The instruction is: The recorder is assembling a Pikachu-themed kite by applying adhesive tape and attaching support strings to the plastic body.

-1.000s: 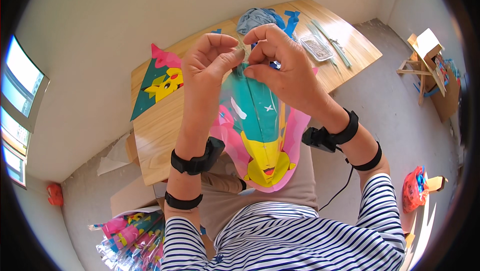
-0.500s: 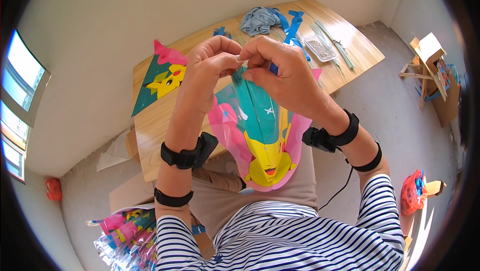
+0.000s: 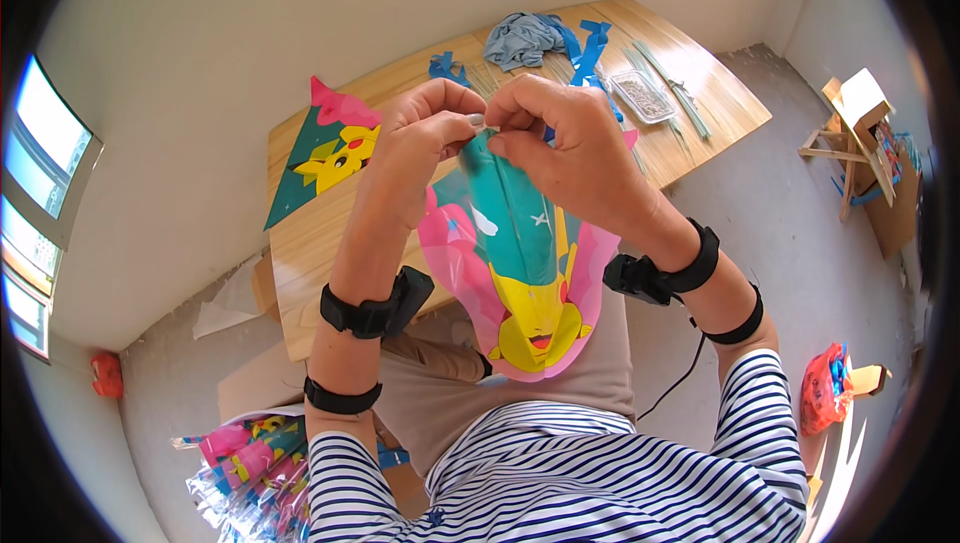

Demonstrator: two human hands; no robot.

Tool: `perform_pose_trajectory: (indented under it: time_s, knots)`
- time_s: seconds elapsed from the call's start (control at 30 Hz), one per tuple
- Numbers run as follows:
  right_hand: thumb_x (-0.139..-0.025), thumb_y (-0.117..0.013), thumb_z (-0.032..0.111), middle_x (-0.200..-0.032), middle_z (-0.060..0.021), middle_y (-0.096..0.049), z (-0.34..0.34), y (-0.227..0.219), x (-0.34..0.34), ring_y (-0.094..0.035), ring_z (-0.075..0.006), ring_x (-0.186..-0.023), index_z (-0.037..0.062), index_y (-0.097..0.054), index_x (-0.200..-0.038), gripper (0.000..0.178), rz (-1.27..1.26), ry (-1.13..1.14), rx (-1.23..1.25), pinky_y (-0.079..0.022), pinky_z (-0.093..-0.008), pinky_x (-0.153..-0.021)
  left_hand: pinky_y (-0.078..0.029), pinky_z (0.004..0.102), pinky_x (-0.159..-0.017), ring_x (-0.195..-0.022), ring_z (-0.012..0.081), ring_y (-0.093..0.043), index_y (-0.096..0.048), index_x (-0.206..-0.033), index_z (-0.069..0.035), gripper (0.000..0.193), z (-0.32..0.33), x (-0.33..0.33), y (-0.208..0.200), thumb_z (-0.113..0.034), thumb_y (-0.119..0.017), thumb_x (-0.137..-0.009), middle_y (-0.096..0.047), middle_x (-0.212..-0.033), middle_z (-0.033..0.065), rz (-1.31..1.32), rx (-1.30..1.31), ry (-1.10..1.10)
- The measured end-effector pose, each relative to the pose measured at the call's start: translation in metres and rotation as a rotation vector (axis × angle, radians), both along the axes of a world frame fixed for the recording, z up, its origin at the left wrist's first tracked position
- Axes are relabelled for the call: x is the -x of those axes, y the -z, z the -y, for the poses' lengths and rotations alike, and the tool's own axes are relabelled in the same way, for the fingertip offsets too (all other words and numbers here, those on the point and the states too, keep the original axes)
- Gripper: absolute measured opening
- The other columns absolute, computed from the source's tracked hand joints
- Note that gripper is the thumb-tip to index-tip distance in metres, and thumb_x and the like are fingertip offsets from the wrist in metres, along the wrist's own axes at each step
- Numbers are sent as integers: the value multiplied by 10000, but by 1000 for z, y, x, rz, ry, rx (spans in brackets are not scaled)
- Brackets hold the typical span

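A thin, glossy plastic kite (image 3: 515, 233) in green, pink and yellow, printed with a cartoon face, hangs folded in front of my lap. Its narrow top end is up between my fingertips. My left hand (image 3: 425, 138) is closed in a pinch at that tip, thumb against the fingers. Close beside it, almost touching, my right hand (image 3: 570, 138) pinches the same end from the other side. The fingers hide what exactly lies between them. On the table to the left lies another kite sheet (image 3: 325, 158) with a similar print, flat and partly behind my left forearm.
The wooden table (image 3: 320, 263) carries a grey-blue cloth (image 3: 522, 40), blue ribbon strips (image 3: 590, 51), a clear tub of small pieces (image 3: 643, 98) and thin rods (image 3: 675, 91). Bundled kites (image 3: 255, 463) stand at lower left. A red bag (image 3: 827, 390) and a wooden stand (image 3: 850, 138) are at right.
Both hands keep their pinch on the kite's tip, with only a slight shift of the fingers. The kite hangs in nearly the same place.
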State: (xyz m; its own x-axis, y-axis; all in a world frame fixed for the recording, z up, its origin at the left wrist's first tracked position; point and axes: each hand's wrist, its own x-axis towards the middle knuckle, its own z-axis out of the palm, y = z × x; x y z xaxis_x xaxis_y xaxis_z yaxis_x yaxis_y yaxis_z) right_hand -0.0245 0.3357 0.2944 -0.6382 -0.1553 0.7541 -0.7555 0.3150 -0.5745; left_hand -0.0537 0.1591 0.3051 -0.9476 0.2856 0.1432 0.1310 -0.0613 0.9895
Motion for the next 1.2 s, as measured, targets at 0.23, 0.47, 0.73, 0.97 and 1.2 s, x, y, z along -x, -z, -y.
perform_pose_trajectory:
  time_s: [0.23, 0.47, 0.73, 0.97, 1.2]
  knots:
    - [-775, -682, -23, -650, -163, -657, -3, -2, -3, -656, -237, -562, -40, -651, -843, 77, 64, 4, -1, -489, -329, -553, -490, 256, -845, -900, 80, -618, -690, -960, -18, 100, -2, -19, 3, -102, -644, -930, -682, -901, 21, -249, -100, -32]
    - [-779, -714, -7, -669, -142, -682, -4, -7, -4, -669, -210, -593, -51, -655, -842, 97, 159, -21, -14, -514, -315, -581, -488, 239, -821, -868, 56, -612, -681, -964, -23, 72, 8, -18, 15, -84, -650, -941, -673, -884, -4, -259, -94, 57]
    - [-797, -699, 39, -690, -117, -655, -8, -5, 0, -613, -166, -619, -55, -661, -816, 103, 381, -177, 128, -491, -294, -586, -419, 241, -898, -954, 80, -559, -643, -958, -53, 83, 8, -16, 17, -131, -669, -966, -648, -954, -8, -217, -61, 92]
    - [-891, -637, 51, -753, 18, -572, -13, -7, 3, -518, -52, -741, -11, -631, -843, 78, 387, -135, -38, -420, -234, -649, -427, 229, -783, -851, 46, -544, -631, -956, -52, 93, 0, -18, 20, -141, -642, -976, -625, -879, -27, -132, -138, 70]
    - [-916, -640, 75, -771, 17, -569, -14, -7, 1, -515, -49, -761, -6, -634, -863, 97, 410, -123, -12, -418, -234, -662, -437, 236, -789, -827, 51, -551, -648, -947, -43, 103, 3, -21, 18, -145, -658, -965, -632, -848, -29, -256, -52, 82]
